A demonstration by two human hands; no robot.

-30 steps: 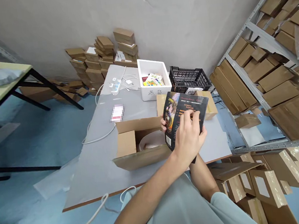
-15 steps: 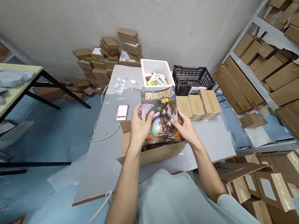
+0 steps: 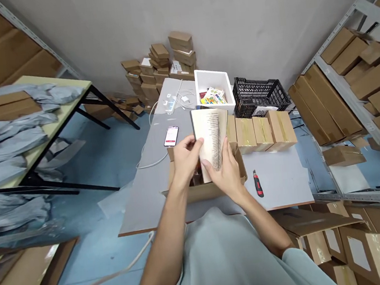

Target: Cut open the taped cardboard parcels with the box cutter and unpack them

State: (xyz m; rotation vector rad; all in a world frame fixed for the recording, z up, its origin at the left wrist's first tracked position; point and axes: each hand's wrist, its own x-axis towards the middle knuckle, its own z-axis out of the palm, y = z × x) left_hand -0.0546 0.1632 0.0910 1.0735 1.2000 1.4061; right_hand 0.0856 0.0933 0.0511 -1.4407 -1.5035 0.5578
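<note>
An opened book (image 3: 209, 131) is held up over a cardboard box (image 3: 204, 192), its printed pages facing me. My left hand (image 3: 185, 157) pinches the book's left edge between thumb and fingers. At the lower right side, my right hand (image 3: 225, 170) grips it too, the thumb lying across a page. Below the book stands the box with its flaps spread. Its contents are mostly hidden by the book and my hands; something dark and colourful shows at the left.
A phone (image 3: 171, 136) and a power strip (image 3: 170, 104) with cables lie at the left. A white foam box (image 3: 227, 83), a black crate (image 3: 256, 91) and small taped boxes (image 3: 245, 134) stand behind. A red-black utility knife (image 3: 258, 184) rests at the right. Stocked shelves flank the table.
The book went from its closed cover facing me to lying open with its pages showing. My right hand shifted onto the pages. The view turned left, and the utility knife came into sight.
</note>
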